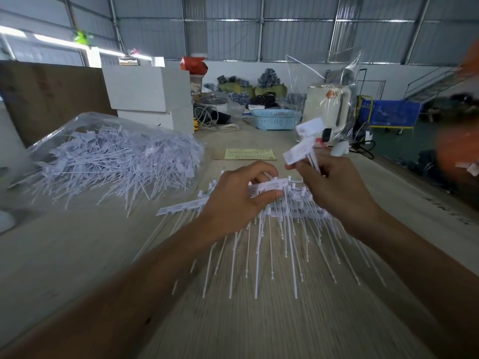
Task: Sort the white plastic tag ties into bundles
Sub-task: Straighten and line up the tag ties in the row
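Note:
A fan of white plastic tag ties (280, 237) lies on the wooden table (77, 255), heads away from me and thin tails toward me. My left hand (233, 200) pinches the flat head of one tie (269, 186) at the top of this fan. My right hand (337, 187) holds a few ties (303, 146) upright, their rectangular heads sticking up above my fingers. A large loose heap of the same ties (116, 161) spills from a clear plastic bag at the left.
A yellow-green paper slip (250, 154) lies beyond my hands. Farther back stand a blue basket (276, 119), white boxes (147, 92), a cream kettle (329, 107) inside a clear bag, and cables. A brown board (49, 97) leans at the left. The table's right edge drops to the floor.

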`<state>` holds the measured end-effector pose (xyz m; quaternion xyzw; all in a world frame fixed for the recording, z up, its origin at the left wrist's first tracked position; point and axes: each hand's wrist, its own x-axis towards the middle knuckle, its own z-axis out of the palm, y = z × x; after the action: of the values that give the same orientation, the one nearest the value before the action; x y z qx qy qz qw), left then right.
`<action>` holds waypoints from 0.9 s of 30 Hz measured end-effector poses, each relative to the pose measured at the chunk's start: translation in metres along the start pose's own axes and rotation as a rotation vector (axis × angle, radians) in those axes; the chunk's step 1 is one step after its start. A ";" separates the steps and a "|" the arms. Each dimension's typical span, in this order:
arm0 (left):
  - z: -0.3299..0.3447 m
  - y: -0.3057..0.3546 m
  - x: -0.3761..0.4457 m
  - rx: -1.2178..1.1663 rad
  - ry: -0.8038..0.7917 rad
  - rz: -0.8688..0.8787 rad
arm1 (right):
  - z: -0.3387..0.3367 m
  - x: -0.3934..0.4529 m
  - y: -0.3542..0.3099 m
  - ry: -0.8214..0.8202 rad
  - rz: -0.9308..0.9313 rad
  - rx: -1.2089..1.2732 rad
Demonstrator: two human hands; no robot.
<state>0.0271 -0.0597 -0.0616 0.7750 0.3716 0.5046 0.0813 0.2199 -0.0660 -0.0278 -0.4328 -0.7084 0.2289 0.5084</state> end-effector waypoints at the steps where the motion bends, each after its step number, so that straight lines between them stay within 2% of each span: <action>1: 0.000 0.002 0.000 -0.016 0.018 0.010 | 0.002 0.000 -0.001 -0.033 -0.001 -0.052; 4: 0.003 0.008 0.001 -0.019 0.072 0.058 | 0.006 -0.002 -0.003 -0.183 0.044 -0.047; 6: 0.003 0.011 0.002 -0.019 0.078 0.073 | 0.006 -0.002 -0.002 -0.220 0.085 -0.001; 11: -0.003 0.005 0.002 0.012 -0.019 0.110 | -0.003 0.002 0.000 -0.210 0.175 0.021; 17: -0.007 0.000 0.002 0.046 -0.142 0.030 | 0.000 0.002 0.000 -0.157 0.207 0.134; 22: -0.007 -0.004 0.003 0.032 -0.126 0.009 | -0.004 0.002 0.003 -0.110 0.280 0.202; 27: -0.005 -0.005 0.004 0.076 -0.028 0.001 | 0.000 -0.001 0.004 -0.229 0.258 0.210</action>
<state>0.0214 -0.0548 -0.0592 0.7845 0.3891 0.4794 0.0569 0.2219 -0.0645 -0.0312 -0.4358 -0.6726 0.4124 0.4331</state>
